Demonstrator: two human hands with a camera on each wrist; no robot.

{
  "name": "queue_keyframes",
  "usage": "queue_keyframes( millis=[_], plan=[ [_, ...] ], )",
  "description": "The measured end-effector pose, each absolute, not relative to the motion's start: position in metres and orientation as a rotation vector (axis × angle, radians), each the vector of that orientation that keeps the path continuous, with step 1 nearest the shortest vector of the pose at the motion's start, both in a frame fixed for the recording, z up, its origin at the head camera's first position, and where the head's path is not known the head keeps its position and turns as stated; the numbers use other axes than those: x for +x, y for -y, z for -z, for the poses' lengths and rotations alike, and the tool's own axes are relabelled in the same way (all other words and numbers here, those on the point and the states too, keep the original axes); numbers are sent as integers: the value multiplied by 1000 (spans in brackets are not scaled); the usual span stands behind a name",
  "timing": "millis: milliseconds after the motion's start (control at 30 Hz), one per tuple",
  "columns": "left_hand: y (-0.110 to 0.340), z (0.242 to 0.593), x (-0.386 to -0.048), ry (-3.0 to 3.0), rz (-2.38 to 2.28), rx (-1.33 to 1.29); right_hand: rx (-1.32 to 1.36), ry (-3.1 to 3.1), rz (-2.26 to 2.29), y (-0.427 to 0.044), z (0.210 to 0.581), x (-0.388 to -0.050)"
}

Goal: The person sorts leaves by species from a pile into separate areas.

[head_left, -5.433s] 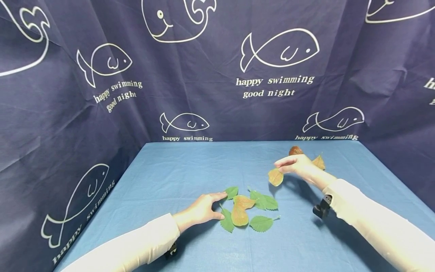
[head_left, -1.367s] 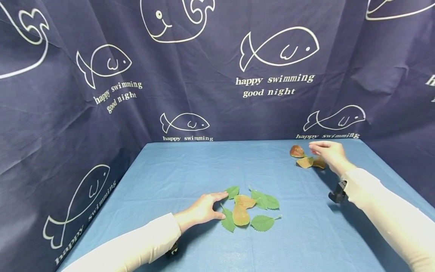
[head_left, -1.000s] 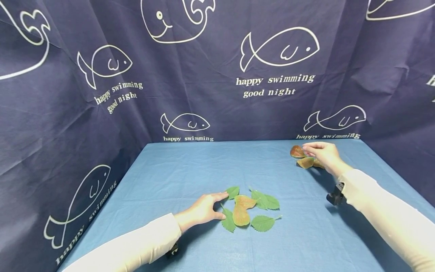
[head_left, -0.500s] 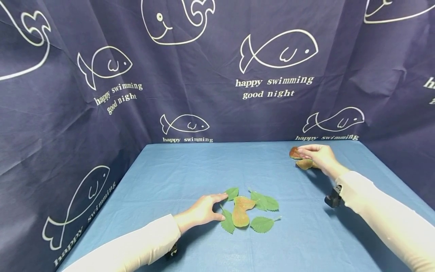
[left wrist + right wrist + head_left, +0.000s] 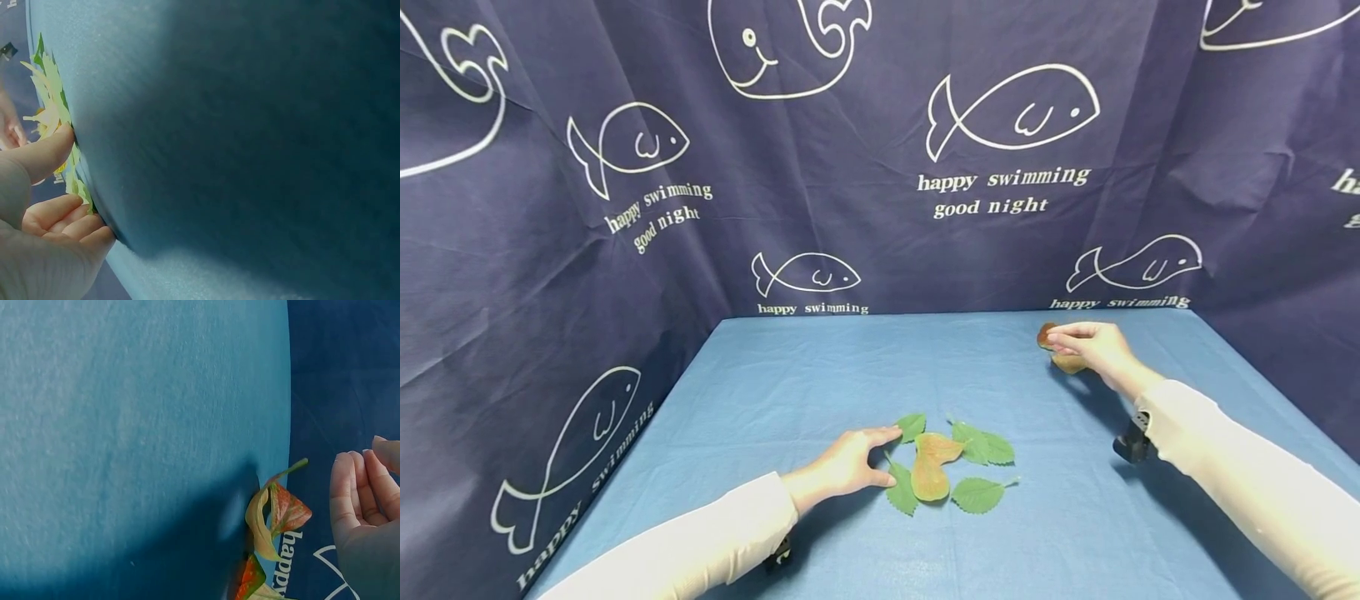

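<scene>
In the head view my left hand [image 5: 842, 461] rests on the blue cloth, its index fingertip at a green leaf [image 5: 912, 427] and its thumb at another green leaf [image 5: 902, 490]. Two overlapping orange-yellow leaves [image 5: 930, 479] lie just right of them. My right hand [image 5: 1097, 350] hovers at the far right, thumb and fingertips close together over a reddish-brown leaf [image 5: 1045, 337] and a yellow leaf [image 5: 1067, 363], partly covering them. The right wrist view shows that hand [image 5: 369, 512] holding nothing, apart from a curled yellow leaf [image 5: 259, 525] and a red one [image 5: 290, 509].
Two overlapping green leaves [image 5: 981, 443] and a single green leaf [image 5: 979, 495] lie right of the orange-yellow ones. The blue-covered table [image 5: 820, 367] is bordered at the back and sides by dark fabric [image 5: 880, 183] with white fish drawings.
Over five seconds ago my right hand held a yellow leaf; that leaf now lies by the reddish one. The hand has since drifted left over the leaves. My left hand has stayed put.
</scene>
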State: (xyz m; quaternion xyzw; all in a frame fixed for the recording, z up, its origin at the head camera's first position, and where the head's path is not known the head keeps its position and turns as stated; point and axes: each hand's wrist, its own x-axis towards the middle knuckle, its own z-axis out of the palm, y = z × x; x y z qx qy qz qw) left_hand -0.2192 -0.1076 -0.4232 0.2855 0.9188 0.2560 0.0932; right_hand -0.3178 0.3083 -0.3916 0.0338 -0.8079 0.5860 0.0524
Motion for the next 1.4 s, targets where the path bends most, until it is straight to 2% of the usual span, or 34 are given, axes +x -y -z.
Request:
queue_keyframes(
  millis=[267,767,1400],
  plan=[
    [108,423,-219,-2720,-760,829,142,2452,-1862,-295,394,-315],
    [106,416,-216,-2708,-783,839,162,2647,-1697,-276,389,-310],
    [107,416,-216,-2714,-757,824,207,2588,-1839,-265,398,-308]
  ],
)
